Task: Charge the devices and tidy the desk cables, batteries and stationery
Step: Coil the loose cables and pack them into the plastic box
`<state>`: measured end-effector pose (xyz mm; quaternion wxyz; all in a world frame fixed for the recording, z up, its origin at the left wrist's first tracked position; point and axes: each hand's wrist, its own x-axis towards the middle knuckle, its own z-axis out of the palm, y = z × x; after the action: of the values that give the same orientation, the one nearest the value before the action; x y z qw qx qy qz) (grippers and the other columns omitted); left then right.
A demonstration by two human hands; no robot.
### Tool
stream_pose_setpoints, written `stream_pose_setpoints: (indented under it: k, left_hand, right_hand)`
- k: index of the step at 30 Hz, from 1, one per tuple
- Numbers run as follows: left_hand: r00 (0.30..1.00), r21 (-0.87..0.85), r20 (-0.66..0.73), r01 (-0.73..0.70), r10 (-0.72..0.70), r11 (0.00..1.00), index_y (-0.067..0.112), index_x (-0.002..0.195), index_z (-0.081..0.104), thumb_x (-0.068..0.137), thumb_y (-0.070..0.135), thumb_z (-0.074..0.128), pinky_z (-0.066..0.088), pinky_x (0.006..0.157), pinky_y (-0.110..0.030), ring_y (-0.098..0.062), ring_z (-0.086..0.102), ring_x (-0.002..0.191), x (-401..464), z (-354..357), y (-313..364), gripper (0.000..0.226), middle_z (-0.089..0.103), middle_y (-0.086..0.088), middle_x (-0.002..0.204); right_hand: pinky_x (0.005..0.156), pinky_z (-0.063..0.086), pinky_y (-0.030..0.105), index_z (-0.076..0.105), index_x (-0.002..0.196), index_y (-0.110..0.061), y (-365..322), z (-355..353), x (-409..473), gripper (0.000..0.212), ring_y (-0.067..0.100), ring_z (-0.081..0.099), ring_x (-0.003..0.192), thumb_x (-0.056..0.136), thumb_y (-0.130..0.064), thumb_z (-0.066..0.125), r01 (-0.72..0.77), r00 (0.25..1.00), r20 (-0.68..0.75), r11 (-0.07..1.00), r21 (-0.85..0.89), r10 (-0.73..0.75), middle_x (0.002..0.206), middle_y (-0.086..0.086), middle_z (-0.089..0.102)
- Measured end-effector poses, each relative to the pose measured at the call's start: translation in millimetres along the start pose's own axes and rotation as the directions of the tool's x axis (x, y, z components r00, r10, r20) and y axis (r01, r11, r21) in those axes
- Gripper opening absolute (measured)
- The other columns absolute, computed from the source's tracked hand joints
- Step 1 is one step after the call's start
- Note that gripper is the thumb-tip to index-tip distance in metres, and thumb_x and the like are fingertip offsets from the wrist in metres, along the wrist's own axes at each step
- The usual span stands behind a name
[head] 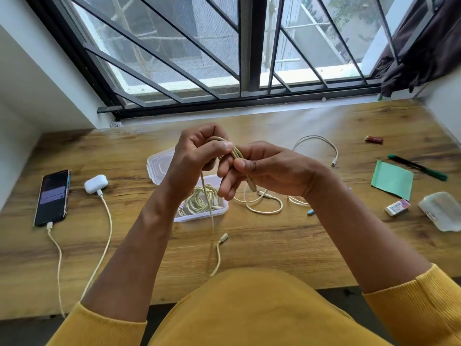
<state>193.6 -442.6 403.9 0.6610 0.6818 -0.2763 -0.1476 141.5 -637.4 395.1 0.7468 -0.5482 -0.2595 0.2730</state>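
So the cream cable is being coiled right now, held up over the middle of the desk. A few loops are pinched between the thumb and curled fingers of the left hand, and the same bundle is pinched from the 3 o'clock side by the thumb and fingers of the right hand. The loose tail hangs down toward 6 o'clock, with its plug resting on the wood near the desk edge.

Directly under the hands sits a clear plastic box with another coiled cable already inside, its lid lying at 10 o'clock from it. More loose cable is spread at 3 o'clock of the box, plus a short one further off at 1 o'clock.

Charging looks done: a phone and a white earbuds case at 9 o'clock are both plugged in.

Stationery out at 3 o'clock is untouched: green notepad, pen, eraser.

Next move, probably: the hanging tail needs winding in without the loops slipping, then the bundle gets dropped into the box.
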Motion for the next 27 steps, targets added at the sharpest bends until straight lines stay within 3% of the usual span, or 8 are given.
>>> stream_pose_setpoints:
  k: [6,9,17,20,22,24,26,27]
  left_hand:
    - [0.996,0.047,0.091,-0.018,0.014,0.999,0.011,0.073,0.053,0.101,0.025,0.062,0.031,0.043,-0.02,-0.014,0.036,0.04,-0.6,5.7,2.6,0.033,0.043,-0.004,0.049]
    - [0.997,0.094,0.079,-0.03,0.023,0.995,-0.001,0.072,0.052,0.095,0.017,0.066,0.032,0.044,-0.02,-0.013,0.038,0.043,4.3,4.0,2.1,0.033,0.043,-0.006,0.054]
    - [0.996,0.131,0.085,-0.052,0.041,0.99,-0.008,0.072,0.048,0.094,0.023,0.069,0.024,0.049,-0.028,-0.022,0.032,0.051,4.8,0.2,1.0,0.044,0.035,-0.023,0.055]
    - [0.996,0.169,-0.004,-0.084,0.086,0.982,0.0,0.076,0.052,0.106,0.023,0.058,0.03,0.051,-0.018,-0.007,0.038,0.05,5.2,2.1,3.3,0.039,0.045,0.004,0.057]
    - [0.991,0.212,-0.091,-0.078,0.099,0.974,0.005,0.1,0.056,0.112,0.027,0.05,0.036,0.051,-0.017,-0.001,0.044,0.05,7.6,3.9,-3.5,0.025,0.051,0.014,0.061]
    - [0.983,0.215,-0.17,-0.023,0.061,0.976,0.018,0.124,0.048,0.11,0.049,0.047,0.044,0.05,-0.03,-0.017,0.048,0.049,6.0,5.1,-13.3,0.034,0.055,-0.001,0.064]
    - [0.978,0.298,-0.2,0.001,0.062,0.954,0.027,0.123,0.046,0.107,0.058,0.048,0.057,0.059,-0.055,-0.042,0.059,0.06,2.6,4.9,-29.8,0.036,0.063,-0.022,0.079]
    - [0.978,0.378,-0.192,-0.001,0.079,0.926,0.025,0.122,0.049,0.109,0.053,0.047,0.058,0.067,-0.061,-0.045,0.064,0.071,-0.6,7.7,-35.4,0.031,0.068,-0.019,0.087]
  right_hand:
    - [0.099,0.055,0.044,0.046,0.138,0.019,-3.8,1.4,2.9,0.038,0.034,0.072,0.1,0.105,0.011,0.029,-0.022,0.998,0.053,1.0,-0.019,0.023,0.133,0.04,0.058]
    - [0.102,0.05,0.054,0.047,0.135,0.017,-4.2,4.0,3.8,0.037,0.045,0.066,0.108,0.109,0.005,0.025,-0.021,1.0,0.016,0.999,0.04,0.02,0.125,0.04,0.059]
    - [0.092,0.054,0.05,0.054,0.123,0.009,3.0,0.6,5.5,0.033,0.039,0.07,0.093,0.108,0.003,0.026,-0.023,1.0,0.0,0.999,0.024,0.023,0.102,0.025,0.07]
    - [0.093,0.053,0.05,0.055,0.121,0.006,1.9,-2.5,3.9,0.032,0.034,0.071,0.091,0.108,0.0,0.026,0.013,1.0,-0.024,1.0,0.013,-0.013,0.097,0.02,0.073]
    - [0.096,0.053,0.052,0.054,0.119,0.004,-0.3,-4.7,4.2,0.03,0.029,0.072,0.091,0.107,0.0,0.027,0.085,0.994,-0.066,0.996,0.025,-0.084,0.093,0.016,0.073]
    - [0.097,0.053,0.052,0.052,0.12,0.004,-5.0,-5.5,4.6,0.026,0.028,0.072,0.091,0.106,-0.001,0.03,0.177,0.981,-0.092,0.982,0.065,-0.171,0.094,0.015,0.072]
    - [0.096,0.053,0.049,0.049,0.125,0.005,-10.1,-6.9,5.9,0.027,0.029,0.072,0.094,0.105,-0.004,0.033,0.258,0.959,-0.145,0.963,0.084,-0.244,0.096,0.015,0.071]
    - [0.097,0.051,0.048,0.048,0.13,0.005,-11.8,-8.6,6.8,0.03,0.029,0.071,0.096,0.106,-0.004,0.032,0.29,0.945,-0.183,0.954,0.078,-0.272,0.098,0.016,0.071]
